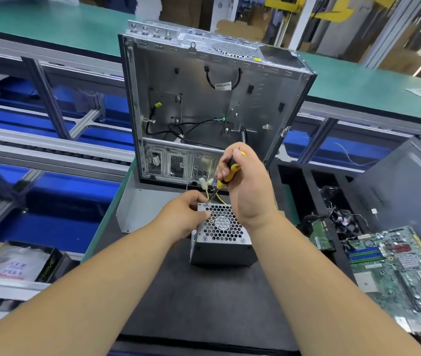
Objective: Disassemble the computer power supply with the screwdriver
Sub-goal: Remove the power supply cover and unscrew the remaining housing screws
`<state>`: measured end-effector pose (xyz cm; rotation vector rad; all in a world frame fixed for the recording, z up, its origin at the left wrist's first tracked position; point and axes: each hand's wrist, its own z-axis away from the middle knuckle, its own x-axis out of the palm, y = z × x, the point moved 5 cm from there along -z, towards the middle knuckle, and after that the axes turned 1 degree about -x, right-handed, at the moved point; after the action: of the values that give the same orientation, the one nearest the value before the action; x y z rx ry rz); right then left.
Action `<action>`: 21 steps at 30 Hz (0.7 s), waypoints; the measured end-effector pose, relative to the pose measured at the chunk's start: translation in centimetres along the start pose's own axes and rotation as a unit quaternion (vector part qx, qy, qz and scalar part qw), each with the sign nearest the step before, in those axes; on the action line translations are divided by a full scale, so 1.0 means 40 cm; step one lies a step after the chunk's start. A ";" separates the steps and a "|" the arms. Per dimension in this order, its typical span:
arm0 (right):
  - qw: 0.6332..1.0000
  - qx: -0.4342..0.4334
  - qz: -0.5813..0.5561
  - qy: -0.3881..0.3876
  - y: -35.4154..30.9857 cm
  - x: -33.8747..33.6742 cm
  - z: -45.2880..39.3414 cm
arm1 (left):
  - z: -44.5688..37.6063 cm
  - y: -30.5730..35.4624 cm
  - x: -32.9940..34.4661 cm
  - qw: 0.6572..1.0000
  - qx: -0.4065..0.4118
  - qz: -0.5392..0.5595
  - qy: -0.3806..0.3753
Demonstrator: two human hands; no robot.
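Note:
A grey metal power supply point(223, 249) with a honeycomb fan grille on top stands on the black mat in the middle. My right hand point(249, 186) grips a yellow and black screwdriver point(227, 174), its tip down at the box's far left top corner. My left hand point(183, 217) holds that corner of the box, thumb on the grille and fingers curled over the far edge beside the tip. Yellow and black wires with a white plug point(207, 183) come out behind the box.
An open, stripped computer case point(204, 98) stands upright just behind the power supply. A green motherboard point(396, 276) and a dark tray of cables and parts point(337, 219) lie to the right, a grey case panel point(407, 196) beyond. A conveyor frame runs along the left.

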<state>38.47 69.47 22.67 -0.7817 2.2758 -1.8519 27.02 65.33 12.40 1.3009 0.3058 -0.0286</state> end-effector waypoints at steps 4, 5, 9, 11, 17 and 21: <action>1.000 0.001 0.001 -0.014 0.003 0.004 -0.008 | -0.001 -0.004 0.002 1.000 -0.007 0.012 0.000; 1.000 0.003 -0.001 -0.017 0.003 0.007 -0.009 | -0.002 -0.006 0.003 1.000 -0.009 0.016 0.000; 0.999 0.007 0.017 -0.034 0.003 0.015 -0.010 | -0.005 -0.014 0.003 0.999 -0.017 0.028 0.002; 0.999 0.007 0.025 -0.042 0.002 0.017 -0.011 | -0.007 -0.016 0.002 1.000 -0.017 0.024 0.006; 0.998 0.020 0.021 -0.051 0.008 0.019 -0.015 | -0.010 -0.017 0.002 1.000 -0.017 0.013 0.001; 0.998 0.036 -0.003 -0.050 0.008 0.020 -0.036 | -0.005 -0.011 0.000 1.000 -0.011 0.008 -0.004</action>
<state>37.10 70.42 22.93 -0.8508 2.1369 -1.8403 26.88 65.40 11.93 1.2811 0.2869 -0.0169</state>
